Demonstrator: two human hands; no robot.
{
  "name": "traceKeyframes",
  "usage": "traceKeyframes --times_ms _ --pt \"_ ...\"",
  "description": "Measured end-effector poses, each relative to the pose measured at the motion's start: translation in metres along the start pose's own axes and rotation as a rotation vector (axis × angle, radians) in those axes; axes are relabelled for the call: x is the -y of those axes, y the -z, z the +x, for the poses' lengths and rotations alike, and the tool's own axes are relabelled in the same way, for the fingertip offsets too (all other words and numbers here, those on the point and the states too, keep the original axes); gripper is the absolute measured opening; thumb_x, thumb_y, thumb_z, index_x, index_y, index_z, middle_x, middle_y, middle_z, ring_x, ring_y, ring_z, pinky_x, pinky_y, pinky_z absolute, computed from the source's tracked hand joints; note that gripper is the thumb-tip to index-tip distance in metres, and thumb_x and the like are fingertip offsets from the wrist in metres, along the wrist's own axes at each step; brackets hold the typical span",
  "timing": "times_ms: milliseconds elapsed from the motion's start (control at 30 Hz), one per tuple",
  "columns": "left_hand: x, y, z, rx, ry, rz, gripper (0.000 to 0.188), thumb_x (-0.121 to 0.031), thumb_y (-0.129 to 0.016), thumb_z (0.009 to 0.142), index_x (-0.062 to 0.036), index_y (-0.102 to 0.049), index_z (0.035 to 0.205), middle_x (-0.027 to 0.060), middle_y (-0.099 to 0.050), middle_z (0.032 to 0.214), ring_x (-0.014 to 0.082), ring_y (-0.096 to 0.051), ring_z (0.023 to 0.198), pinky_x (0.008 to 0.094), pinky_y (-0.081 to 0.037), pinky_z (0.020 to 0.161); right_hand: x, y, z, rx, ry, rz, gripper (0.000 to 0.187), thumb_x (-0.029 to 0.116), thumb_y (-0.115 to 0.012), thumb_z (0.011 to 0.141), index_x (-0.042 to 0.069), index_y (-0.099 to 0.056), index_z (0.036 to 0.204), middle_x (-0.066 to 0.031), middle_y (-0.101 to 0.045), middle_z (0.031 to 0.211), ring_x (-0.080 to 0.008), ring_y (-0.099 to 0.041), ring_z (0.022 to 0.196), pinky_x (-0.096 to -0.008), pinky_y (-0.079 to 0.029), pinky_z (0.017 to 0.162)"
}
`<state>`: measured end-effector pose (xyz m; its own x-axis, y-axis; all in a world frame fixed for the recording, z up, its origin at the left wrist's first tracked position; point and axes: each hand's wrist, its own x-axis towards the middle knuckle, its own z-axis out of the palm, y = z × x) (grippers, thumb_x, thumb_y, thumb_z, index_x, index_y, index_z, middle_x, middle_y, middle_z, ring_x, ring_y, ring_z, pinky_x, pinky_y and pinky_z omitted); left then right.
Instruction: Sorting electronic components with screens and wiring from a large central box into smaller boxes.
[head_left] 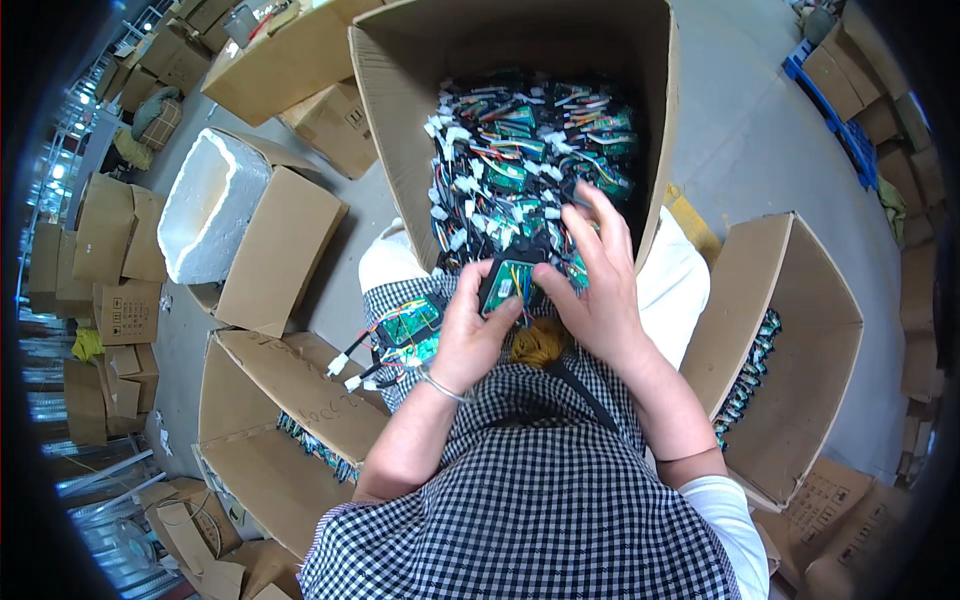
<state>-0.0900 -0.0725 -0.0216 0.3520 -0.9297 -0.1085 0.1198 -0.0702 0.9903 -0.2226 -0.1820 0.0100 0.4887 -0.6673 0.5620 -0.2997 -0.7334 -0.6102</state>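
Left hand [472,335]: pinched a flat, black-edged green board [505,285].
Right hand [605,288]: was spread at its right edge.
Brown cardboard box [393,125]: held more boards [507,178].

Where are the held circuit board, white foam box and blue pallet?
Circuit board [507,285], head view: its face.
White foam box [246,182], head view: its side wall.
Blue pallet [858,150], head view: its edge.

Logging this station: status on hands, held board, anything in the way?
Left hand gripping green circuit board. Right hand open, thumb at its right edge. More wired boards beside left wrist; large carton of boards ahead. Nothing visibly blocking.
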Motion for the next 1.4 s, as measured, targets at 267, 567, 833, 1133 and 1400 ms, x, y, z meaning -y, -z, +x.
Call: traceKeyframes --times_ms 267,567,833,1133,1400 --pt "-0.023 -0.002 0.016 0.003 -0.14 -0.164 0.058 -0.005 -0.069 0.083 -0.0023 -0.036 0.131 0.012 -0.047 0.125 0.0146 -0.053 0.109 0.0305 -0.047 0.092 -0.002 -0.006 0.011 0.016 -0.557 1.344 0.045 -0.008 -0.065 0.083 -0.006 -0.05 0.125 -0.0081 -0.057 0.108 -0.0122 -0.056 0.102 -0.0267 -0.048 0.09" --pt "0.001 0.026 -0.009 -0.01 0.119 -0.38 0.034 -0.023 -0.058 0.094 -0.001 -0.045 0.116 0.0168 -0.065 0.098 0.0137 -0.061 0.062 0.0266 -0.053 0.056 -0.101 -0.052 -0.049 0.426 -0.448 0.404 0.011 0.013 -0.061 0.087 0.005 -0.065 0.094 -0.0039 -0.063 0.082 -0.0151 -0.063 0.083 -0.0285 -0.05 0.072" --pt "0.014 0.036 -0.018 0.008 0.004 -0.514 0.045 -0.029 -0.057 0.093 -0.0013 -0.046 0.126 0.0154 -0.065 0.107 0.0322 -0.065 0.099 0.0565 -0.044 0.097 -0.141 -0.104 -0.13 1.063 0.212 -0.593 0.014 0.014 -0.056 0.081 0.012 -0.068 0.086 -0.0037 -0.064 0.092 -0.0224 -0.062 0.091 -0.0348 -0.053 0.075" --pt "0.015 0.047 -0.018 0.05 0.214 -0.516 0.044 -0.038 -0.051 0.096 0.0022 -0.05 0.115 0.0097 -0.059 0.082 0.0082 -0.039 0.045 0.0213 -0.031 0.035 -0.111 -0.05 -0.089 0.725 -0.428 0.005 0.011 0.007 -0.066 0.078 0.002 -0.067 0.087 -0.0098 -0.068 0.076 -0.0172 -0.067 0.072 -0.0305 -0.054 0.067" --pt "0.013 0.016 -0.014 0.129 0.39 -0.437 0.028 -0.028 -0.055 0.096 -0.012 -0.049 0.118 -0.0019 -0.053 0.076 0.0046 -0.047 0.051 0.0195 -0.037 0.038 -0.048 -0.03 -0.051 0.529 -0.568 0.375 0.009 0.002 -0.07 0.081 -0.003 -0.066 0.086 -0.0048 -0.069 0.08 -0.0072 -0.063 0.073 -0.023 -0.052 0.066"
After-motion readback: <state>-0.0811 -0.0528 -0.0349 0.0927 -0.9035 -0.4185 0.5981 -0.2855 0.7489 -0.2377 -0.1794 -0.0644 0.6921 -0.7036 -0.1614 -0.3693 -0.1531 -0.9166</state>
